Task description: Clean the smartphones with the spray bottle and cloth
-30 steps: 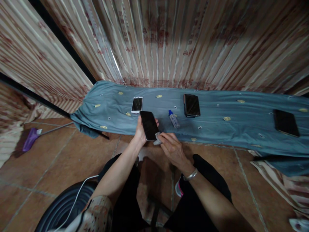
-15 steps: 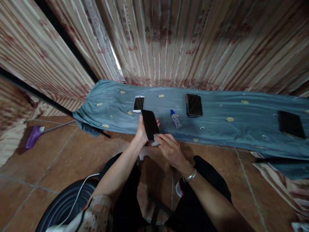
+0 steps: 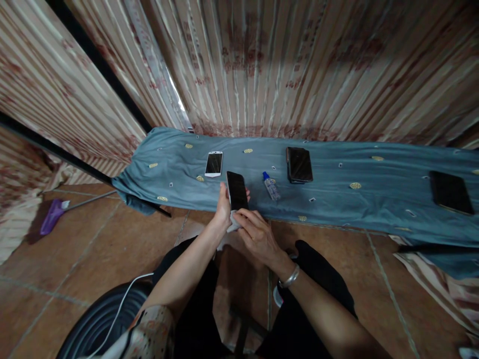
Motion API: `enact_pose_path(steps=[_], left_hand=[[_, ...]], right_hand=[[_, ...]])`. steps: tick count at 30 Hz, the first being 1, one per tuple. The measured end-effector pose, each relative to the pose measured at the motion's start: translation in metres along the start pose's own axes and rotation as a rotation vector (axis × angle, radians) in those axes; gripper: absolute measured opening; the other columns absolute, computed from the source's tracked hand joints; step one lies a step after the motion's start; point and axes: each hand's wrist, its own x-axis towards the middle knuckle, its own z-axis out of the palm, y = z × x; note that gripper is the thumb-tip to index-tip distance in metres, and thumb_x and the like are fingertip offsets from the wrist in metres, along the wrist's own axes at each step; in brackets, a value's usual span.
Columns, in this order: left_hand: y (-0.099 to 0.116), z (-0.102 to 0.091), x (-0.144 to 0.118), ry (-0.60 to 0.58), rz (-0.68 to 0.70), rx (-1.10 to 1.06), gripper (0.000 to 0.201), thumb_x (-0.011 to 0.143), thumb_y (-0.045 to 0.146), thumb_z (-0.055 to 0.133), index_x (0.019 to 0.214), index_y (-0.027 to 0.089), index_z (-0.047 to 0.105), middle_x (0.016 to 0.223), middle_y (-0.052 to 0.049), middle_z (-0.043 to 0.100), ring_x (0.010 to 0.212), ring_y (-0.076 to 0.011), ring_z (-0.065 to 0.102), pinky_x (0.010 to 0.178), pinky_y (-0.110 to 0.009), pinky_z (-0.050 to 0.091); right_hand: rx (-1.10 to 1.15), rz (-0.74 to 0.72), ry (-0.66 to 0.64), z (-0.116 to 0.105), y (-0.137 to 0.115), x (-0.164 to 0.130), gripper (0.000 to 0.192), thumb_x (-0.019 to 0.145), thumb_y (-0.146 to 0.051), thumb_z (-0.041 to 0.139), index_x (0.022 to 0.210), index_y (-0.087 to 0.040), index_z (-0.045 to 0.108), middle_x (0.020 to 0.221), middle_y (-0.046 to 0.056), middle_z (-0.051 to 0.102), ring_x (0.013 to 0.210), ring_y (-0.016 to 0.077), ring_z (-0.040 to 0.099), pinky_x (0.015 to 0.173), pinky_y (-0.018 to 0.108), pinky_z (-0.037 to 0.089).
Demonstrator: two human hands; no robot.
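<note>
Striped curtain (image 3: 299, 65) fills the back, and below it the long blue cloth (image 3: 374, 199) runs across the tiled floor (image 3: 93, 244). On the cloth lie a black tablet (image 3: 299, 164), a white phone (image 3: 213, 163) and a small spray bottle (image 3: 270, 185). Left hand (image 3: 224, 212) has fingers wrapped round a black phone (image 3: 237, 190), screen up, just over the cloth's near edge. Right hand (image 3: 256, 234) pinches a pale wipe (image 3: 234, 222) against the phone's bottom end.
</note>
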Motion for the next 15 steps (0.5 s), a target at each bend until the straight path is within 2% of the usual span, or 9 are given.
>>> enact_pose_path(steps=[5, 9, 15], left_hand=[[-0.008, 0.004, -0.008, 0.020, -0.040, 0.058, 0.071, 0.101, 0.057, 0.024, 0.088, 0.006, 0.072, 0.067, -0.011, 0.072, 0.062, -0.0166, 0.070, 0.066, -0.024, 0.055], [-0.018, 0.002, -0.014, -0.017, -0.128, 0.090, 0.065, 0.102, 0.053, 0.029, 0.086, 0.008, 0.073, 0.067, -0.009, 0.071, 0.072, -0.0179, 0.072, 0.071, -0.025, 0.055], [-0.032, -0.001, -0.018, 0.011, 0.019, 0.133, 0.040, 0.091, 0.049, 0.061, 0.072, 0.014, 0.070, 0.073, -0.004, 0.072, 0.091, -0.0182, 0.072, 0.089, -0.026, 0.052]], right_hand=[[0.026, 0.055, 0.032, 0.001, 0.006, 0.002, 0.039, 0.098, -0.017, 0.046, 0.133, -0.022, 0.063, 0.122, 0.010, 0.067, 0.110, 0.0213, 0.062, 0.097, 0.038, 0.055], [-0.007, 0.082, 0.080, 0.000, 0.014, 0.007, 0.039, 0.099, -0.018, 0.043, 0.131, -0.020, 0.064, 0.122, 0.011, 0.067, 0.112, 0.0227, 0.061, 0.104, 0.043, 0.051], [-0.054, 0.114, 0.093, -0.004, 0.023, 0.015, 0.044, 0.099, -0.016, 0.037, 0.137, -0.020, 0.059, 0.126, 0.012, 0.065, 0.114, 0.0242, 0.060, 0.104, 0.045, 0.050]])
